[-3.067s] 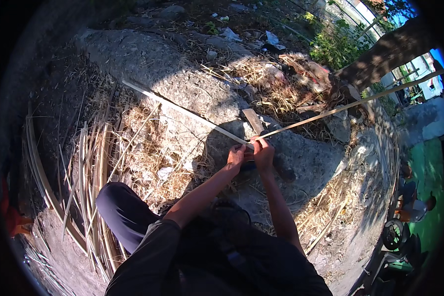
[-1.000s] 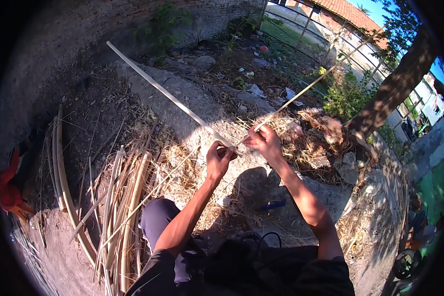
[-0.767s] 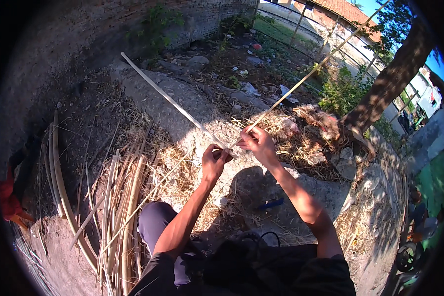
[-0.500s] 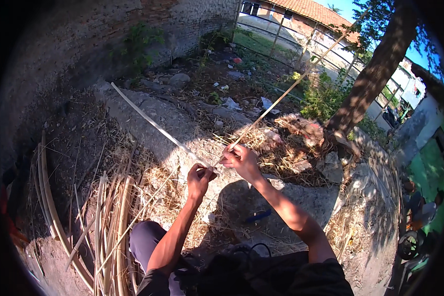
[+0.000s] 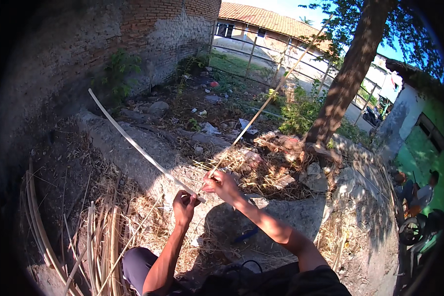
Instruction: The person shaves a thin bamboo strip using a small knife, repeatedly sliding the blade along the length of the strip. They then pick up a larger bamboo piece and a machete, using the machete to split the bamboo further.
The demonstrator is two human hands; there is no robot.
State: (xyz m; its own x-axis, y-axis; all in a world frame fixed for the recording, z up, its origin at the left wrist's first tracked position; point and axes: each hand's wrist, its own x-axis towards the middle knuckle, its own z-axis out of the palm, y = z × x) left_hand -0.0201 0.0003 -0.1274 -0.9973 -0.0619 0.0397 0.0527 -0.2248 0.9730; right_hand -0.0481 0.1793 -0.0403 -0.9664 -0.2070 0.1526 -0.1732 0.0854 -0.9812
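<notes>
My left hand (image 5: 184, 207) is closed around the near end of a pale, slightly curved stick (image 5: 128, 138), which slants away to the far left. In my right hand (image 5: 221, 186) a long thin tan strip (image 5: 254, 118), like split bamboo or rattan, is pinched near its lower end. It reaches up and far right toward the tree. The two ends come close together between my hands; whether they touch I cannot tell. Below my right forearm, a slim blue object (image 5: 245, 235) lies in shadow on the stone slab.
Several long pale sticks (image 5: 114, 241) lie in a heap by my left knee. Dry straw and litter (image 5: 276, 163) spread over the rough slab (image 5: 291, 214) ahead. A tree trunk (image 5: 345, 74) rises at the right, a brick wall (image 5: 153, 29) at the left. Another person (image 5: 424, 192) sits far right.
The view has tilted up and turned right, so the scene sits lower and further left. Both hands keep their grips on the stick and the strip, close together.
</notes>
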